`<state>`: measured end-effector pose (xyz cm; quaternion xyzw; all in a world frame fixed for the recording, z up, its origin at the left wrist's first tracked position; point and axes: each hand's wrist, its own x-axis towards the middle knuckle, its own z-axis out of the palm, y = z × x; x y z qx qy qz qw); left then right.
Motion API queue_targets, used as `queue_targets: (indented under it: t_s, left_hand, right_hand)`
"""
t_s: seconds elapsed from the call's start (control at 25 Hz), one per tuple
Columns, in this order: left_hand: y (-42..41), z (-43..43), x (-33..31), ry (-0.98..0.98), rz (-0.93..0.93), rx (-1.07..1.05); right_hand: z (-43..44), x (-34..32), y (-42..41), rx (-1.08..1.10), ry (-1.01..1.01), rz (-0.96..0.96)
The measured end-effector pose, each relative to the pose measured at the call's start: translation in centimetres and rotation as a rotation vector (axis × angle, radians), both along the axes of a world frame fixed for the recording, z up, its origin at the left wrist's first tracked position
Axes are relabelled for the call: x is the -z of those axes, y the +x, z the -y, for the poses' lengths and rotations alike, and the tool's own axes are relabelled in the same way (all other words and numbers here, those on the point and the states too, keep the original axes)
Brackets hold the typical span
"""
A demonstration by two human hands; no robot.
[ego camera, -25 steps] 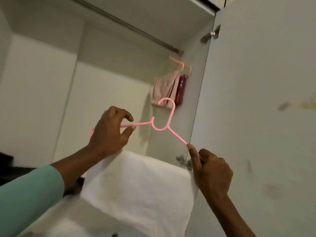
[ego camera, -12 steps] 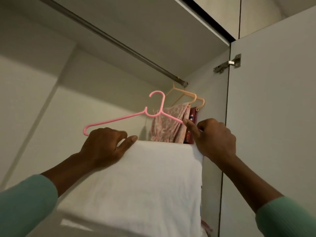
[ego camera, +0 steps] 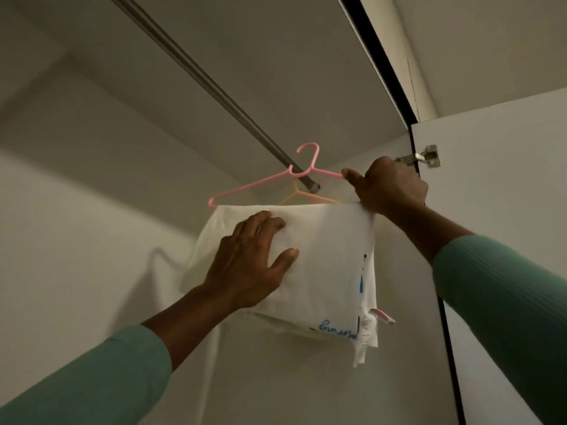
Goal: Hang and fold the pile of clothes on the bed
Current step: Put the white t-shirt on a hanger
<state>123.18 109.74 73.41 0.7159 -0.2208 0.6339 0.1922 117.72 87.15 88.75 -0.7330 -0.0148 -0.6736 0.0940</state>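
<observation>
Nearest the camera, two teal sleeves (ego camera: 92,381) reach up into an open wardrobe. The left hand (ego camera: 245,262) lies flat against the front of a folded white garment (ego camera: 331,256), with its fingers spread, the thumb held out to the side and nothing pinched. The garment hangs doubled over the lower bar of a pink hanger (ego camera: 251,187), its top fold running level just under the hanger's arms. Blue handwriting-style print and a white label show along its lower edge, and a small pink-and-white piece (ego camera: 382,315) sticks out at the lower right corner. The right hand (ego camera: 388,187) is higher and farther in, its fingers curled around the right end of the pink hanger, with the forefinger laid along the hanger's arm and the garment's top right corner just under the fist. The hanger's hook stands up beside the metal rail (ego camera: 196,72), and its neck crosses the rail near the rail's far end; I cannot tell whether the hook is seated on it. Just behind hangs an orange hanger (ego camera: 306,196), mostly hidden by the cloth. Beyond the right hand, a metal hinge (ego camera: 426,156) joins the open wardrobe door (ego camera: 506,179) to the cabinet.
</observation>
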Motion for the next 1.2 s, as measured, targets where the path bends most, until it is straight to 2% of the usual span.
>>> queue_targets:
  t_s: [0.16,0.36,0.52,0.72,0.84,0.92,1.08,1.2]
  left_hand:
    - [2.4,0.0,-4.1,-0.033,-0.067,0.174]
    - [5.8,-1.3,-5.6,0.016,-0.168,0.173]
    - [7.7,-1.8,-4.2,0.048,-0.213,0.191]
    - [9.5,-0.1,-0.1,-0.001,-0.227,0.313]
    - [10.0,1.2,2.1,-0.055,-0.212,0.42]
    - [9.9,1.7,3.5,-0.121,-0.126,0.442]
    - [7.3,3.8,6.9,-0.105,0.166,0.389]
    - [3.7,6.5,9.4,-0.068,0.3,0.388]
  right_hand:
    - [-3.3,-3.0,2.2,0.096,0.01,0.023]
    - [-5.4,-5.2,6.1,0.079,0.064,0.006]
    - [-6.0,-4.8,8.5,0.089,-0.019,-0.018]
    - [-4.8,-1.5,7.3,0.086,-0.001,-0.012]
    - [-3.5,2.3,6.1,0.102,-0.132,0.051]
    - [-2.5,5.7,5.8,0.054,-0.243,0.069]
    - [1.0,13.1,3.5,0.079,-0.336,0.124]
    - [4.1,18.0,0.3,0.076,-0.371,0.032]
